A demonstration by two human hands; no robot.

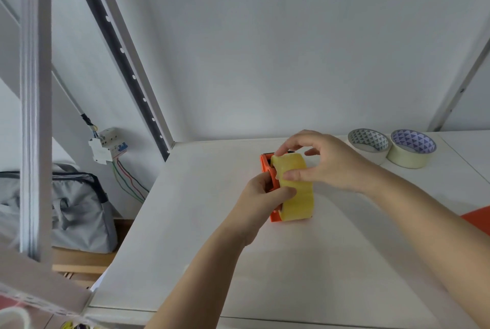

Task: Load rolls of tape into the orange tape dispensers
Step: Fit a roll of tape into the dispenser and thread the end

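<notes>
Dispenser: orange plastic tape dispenser (267, 169) on white counter (201, 235), clenched in left-hand grip (261, 196).
Roll: yellowish translucent tape roll (297, 190), pinched by right-hand grip (326, 161).
Tip: steady dispenser, press roll squarely onto hub.

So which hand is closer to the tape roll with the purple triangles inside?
Right. The right hand is on the yellow tape roll, nearer the purple-patterned roll at the table's back right. The left hand grips the orange dispenser, farther away.

grey bag (79, 212) on floor | breaker box (106, 144) with wires | white table (201, 249)
</notes>
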